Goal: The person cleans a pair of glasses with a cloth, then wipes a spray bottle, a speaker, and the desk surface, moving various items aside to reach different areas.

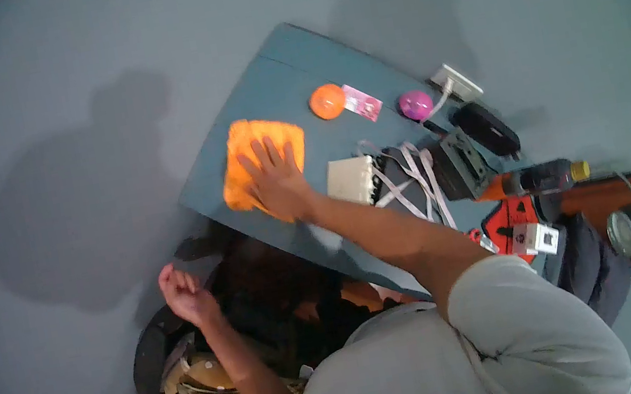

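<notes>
My right hand (278,183) lies flat on an orange cloth (242,144), its fingers spread. The cloth is laid out on the blue-grey table (239,97) near its left corner. Off the table's edge, my left hand (188,295) hangs in the air with its fingers curled in and nothing visible in them. A round orange object (328,101) and a pink card (363,103) sit beyond the cloth. Just right of my right wrist is a small cream notebook (349,180).
Farther right stand a pink-purple round object (415,105), a power strip (457,83), a black case (485,129), a dark box (458,165), white straps (418,180), a bottle with a yellow cap (543,177) and a white box (535,239). Bags (206,390) are below left.
</notes>
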